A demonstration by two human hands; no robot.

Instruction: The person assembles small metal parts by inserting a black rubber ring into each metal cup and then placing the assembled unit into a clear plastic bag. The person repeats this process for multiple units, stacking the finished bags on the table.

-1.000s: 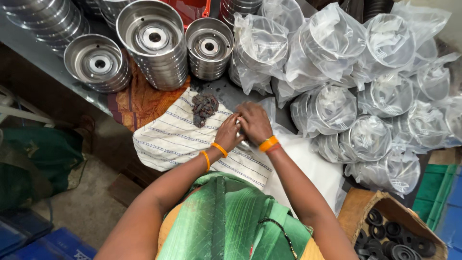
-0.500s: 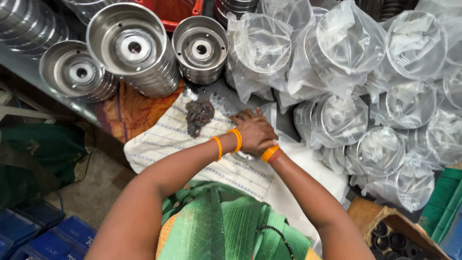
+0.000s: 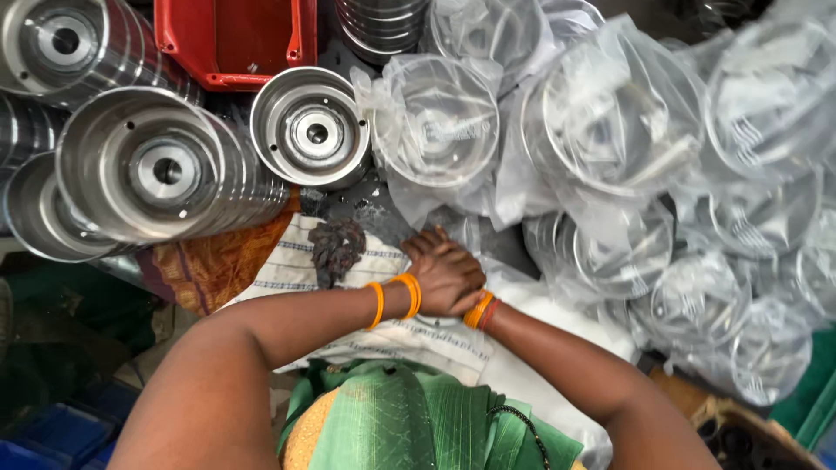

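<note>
My left hand (image 3: 453, 277) lies over my right hand (image 3: 425, 246), both pressed together above a white striped cloth (image 3: 283, 271). Only the right hand's fingertips show past the left knuckles. Orange bangles sit on both wrists. Whatever is under the hands is hidden. A dark crumpled rag (image 3: 338, 248) lies on the cloth just left of the hands. Clear plastic bags holding round metal parts (image 3: 610, 130) are piled right beside and beyond the hands.
Stacks of shiny steel drum-shaped parts (image 3: 165, 170) stand at the left, one more stack (image 3: 313, 130) at centre top. A red crate (image 3: 235, 39) sits behind them. An orange-brown cloth (image 3: 209, 270) lies under the stacks. A cardboard box (image 3: 740, 431) is at lower right.
The view has closed in on the pile. My hands stay clasped together and have shifted slightly right of the dark rag, the left now covering the right.
</note>
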